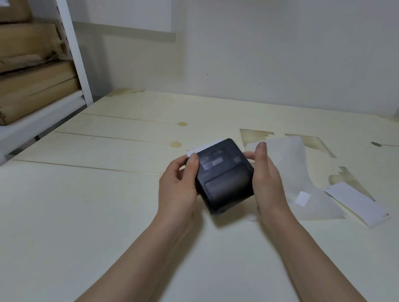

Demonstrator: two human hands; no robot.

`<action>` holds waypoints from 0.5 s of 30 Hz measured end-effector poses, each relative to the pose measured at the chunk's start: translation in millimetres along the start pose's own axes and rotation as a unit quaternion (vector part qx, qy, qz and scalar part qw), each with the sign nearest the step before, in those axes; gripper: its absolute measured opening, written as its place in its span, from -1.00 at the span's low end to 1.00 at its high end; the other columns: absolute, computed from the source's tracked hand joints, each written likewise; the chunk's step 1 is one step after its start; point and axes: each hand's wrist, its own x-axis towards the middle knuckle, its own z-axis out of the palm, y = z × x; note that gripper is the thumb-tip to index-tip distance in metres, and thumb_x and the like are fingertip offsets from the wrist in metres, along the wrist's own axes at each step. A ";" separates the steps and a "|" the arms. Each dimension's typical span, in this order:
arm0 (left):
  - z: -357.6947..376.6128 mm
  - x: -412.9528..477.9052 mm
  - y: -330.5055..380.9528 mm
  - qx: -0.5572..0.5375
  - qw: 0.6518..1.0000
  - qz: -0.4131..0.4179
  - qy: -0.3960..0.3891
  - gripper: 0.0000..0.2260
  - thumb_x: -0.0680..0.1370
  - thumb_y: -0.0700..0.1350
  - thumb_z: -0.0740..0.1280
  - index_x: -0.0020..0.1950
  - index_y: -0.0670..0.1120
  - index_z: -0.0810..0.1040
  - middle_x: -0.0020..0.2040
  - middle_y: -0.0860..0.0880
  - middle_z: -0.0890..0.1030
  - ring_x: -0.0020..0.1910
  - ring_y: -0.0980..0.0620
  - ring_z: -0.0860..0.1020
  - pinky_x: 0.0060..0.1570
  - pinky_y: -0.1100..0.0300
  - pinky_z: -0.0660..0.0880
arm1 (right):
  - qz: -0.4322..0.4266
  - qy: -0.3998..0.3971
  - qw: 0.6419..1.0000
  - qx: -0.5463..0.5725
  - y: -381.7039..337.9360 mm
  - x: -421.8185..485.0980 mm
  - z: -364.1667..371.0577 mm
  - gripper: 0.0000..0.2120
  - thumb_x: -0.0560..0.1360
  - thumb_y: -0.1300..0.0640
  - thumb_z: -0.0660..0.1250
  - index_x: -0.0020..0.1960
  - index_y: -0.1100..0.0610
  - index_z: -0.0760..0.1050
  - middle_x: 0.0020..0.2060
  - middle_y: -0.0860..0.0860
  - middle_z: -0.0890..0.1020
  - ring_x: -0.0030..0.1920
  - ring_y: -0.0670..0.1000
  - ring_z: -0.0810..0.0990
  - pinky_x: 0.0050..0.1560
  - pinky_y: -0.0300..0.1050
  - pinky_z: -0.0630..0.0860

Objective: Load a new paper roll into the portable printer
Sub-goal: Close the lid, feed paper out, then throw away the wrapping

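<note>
A black portable printer [224, 175] is held just above the pale wooden table [81, 203], near its middle, lid closed as far as I can see. My left hand [178, 189] grips its left side, thumb on top. My right hand [266, 182] grips its right side, thumb raised by the far corner. A white strip of paper [204, 147] sticks out from the printer's far edge. The roll itself is hidden inside or out of sight.
A translucent wrapper sheet [296, 169] lies right of the printer, with a small white sticker [302, 198] on it. A loose white paper strip [358, 202] lies farther right. Cardboard boxes [26, 90] fill a white shelf [73, 53] at the back left.
</note>
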 end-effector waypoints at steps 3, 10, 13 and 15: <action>-4.2 8.1 -3.3 -0.065 0.995 -0.076 0.028 -0.68 0.60 0.06 0.28 0.25 -0.11 0.56 0.08 -0.07 0.71 -0.01 0.01 0.69 0.07 0.02 0.62 | 0.067 -0.052 0.995 0.058 -1.6 -2.1 1.8 -0.30 0.41 -0.44 0.17 0.30 0.08 0.39 0.10 0.04 0.64 0.05 0.02 0.68 0.07 0.15 0.63; -7.3 3.8 -2.9 -0.053 0.994 -0.072 -0.064 -0.48 0.45 -0.11 0.50 0.38 -0.08 0.43 0.20 -0.15 0.64 0.04 -0.05 0.69 -0.05 0.13 0.64 | 0.111 -0.104 0.971 0.186 -4.2 -14.1 13.9 -0.35 0.54 0.06 0.38 0.49 0.03 0.09 0.28 0.15 0.51 0.01 0.10 0.72 0.01 0.13 0.66; -6.6 4.8 1.6 -0.021 0.987 -0.070 -0.140 -0.36 0.38 -0.03 0.54 0.42 0.09 0.40 0.23 -0.10 0.64 0.12 -0.08 0.67 0.17 -0.01 0.58 | 0.082 -0.059 0.973 0.206 -5.4 -5.8 0.3 -0.47 0.53 0.06 0.38 0.40 0.18 0.26 0.23 0.19 0.55 0.09 0.15 0.68 -0.09 0.10 0.68; -6.3 8.0 6.3 -0.040 0.984 -0.085 -0.151 -0.37 0.45 0.04 0.47 0.47 0.12 0.32 0.27 -0.04 0.62 0.13 -0.08 0.66 0.17 0.00 0.57 | 0.050 -0.059 0.978 0.196 -2.3 -0.2 -9.6 -0.55 0.53 0.03 0.38 0.33 0.20 0.37 0.22 0.19 0.58 0.12 0.15 0.67 -0.13 0.05 0.67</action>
